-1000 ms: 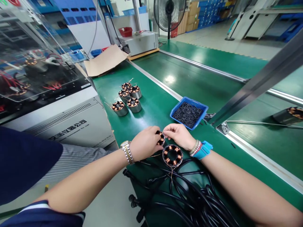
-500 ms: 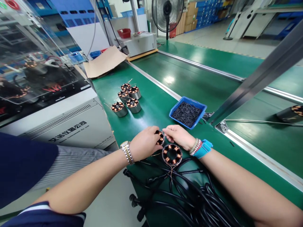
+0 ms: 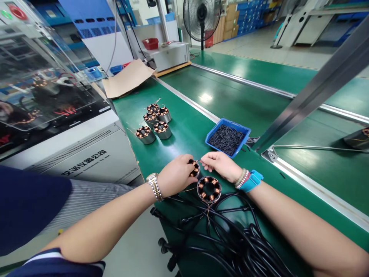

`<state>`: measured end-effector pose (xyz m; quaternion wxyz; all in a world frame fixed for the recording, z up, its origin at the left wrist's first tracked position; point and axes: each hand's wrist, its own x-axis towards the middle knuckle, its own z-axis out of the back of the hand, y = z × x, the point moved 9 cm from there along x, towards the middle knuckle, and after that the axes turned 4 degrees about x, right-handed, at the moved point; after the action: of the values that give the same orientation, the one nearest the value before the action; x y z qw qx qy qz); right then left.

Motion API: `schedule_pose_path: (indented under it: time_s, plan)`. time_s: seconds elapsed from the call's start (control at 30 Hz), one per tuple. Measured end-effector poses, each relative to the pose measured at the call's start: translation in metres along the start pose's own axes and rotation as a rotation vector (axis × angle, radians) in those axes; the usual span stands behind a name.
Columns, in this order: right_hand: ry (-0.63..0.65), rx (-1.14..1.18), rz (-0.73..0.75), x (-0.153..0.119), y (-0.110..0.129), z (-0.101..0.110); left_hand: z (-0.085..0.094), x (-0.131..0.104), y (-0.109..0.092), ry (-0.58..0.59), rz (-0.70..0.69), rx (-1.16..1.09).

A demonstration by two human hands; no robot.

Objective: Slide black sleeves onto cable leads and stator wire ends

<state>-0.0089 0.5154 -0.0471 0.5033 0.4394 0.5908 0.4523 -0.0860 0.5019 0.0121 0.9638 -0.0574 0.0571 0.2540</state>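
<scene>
My left hand (image 3: 180, 171) is closed around a motor stator (image 3: 195, 168) with copper windings, its fingers covering much of it. At the stator's right edge, my right hand (image 3: 216, 163) pinches a thin dark piece (image 3: 199, 160); whether it is a wire end or a bit of sleeving is too small to tell. A second stator (image 3: 209, 189) lies just below both hands, ring face up, with copper leads trailing onto black cables. Beyond my right hand stands a blue tray (image 3: 208, 141) full of short black tubes (image 3: 226, 138).
Several wound stators (image 3: 162, 130) stand in a group farther up the green bench (image 3: 184, 127). Black cables (image 3: 245, 242) pile up at the near edge. A metal frame post (image 3: 302, 90) slants on the right; a white machine (image 3: 86, 154) stands at left.
My right hand has drawn slightly right, away from the stator, still pinching. My left hand and the stator in it stay in place.
</scene>
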Motion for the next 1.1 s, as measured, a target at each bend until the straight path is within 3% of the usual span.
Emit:
schedule_pose_path:
  time_s: [0.4,0.67,0.77,0.9,1.1]
  plan:
    - [-0.093,0.021,0.041,0.000,0.005,0.001,0.001,0.001,-0.002,0.018,-0.004,0.025]
    - [0.007,-0.109,0.046,0.004,0.006,-0.003,0.000,0.000,-0.001,0.011,-0.002,0.014]
    - [-0.034,-0.305,0.241,-0.002,0.023,0.000,0.000,0.000,0.000,-0.008,0.008,0.009]
    - [0.087,-0.543,0.542,-0.024,0.043,-0.017,-0.001,0.000,-0.002,-0.041,0.007,0.019]
    - [0.214,-0.806,0.531,-0.030,0.043,-0.031,-0.002,0.000,0.001,-0.047,0.010,0.004]
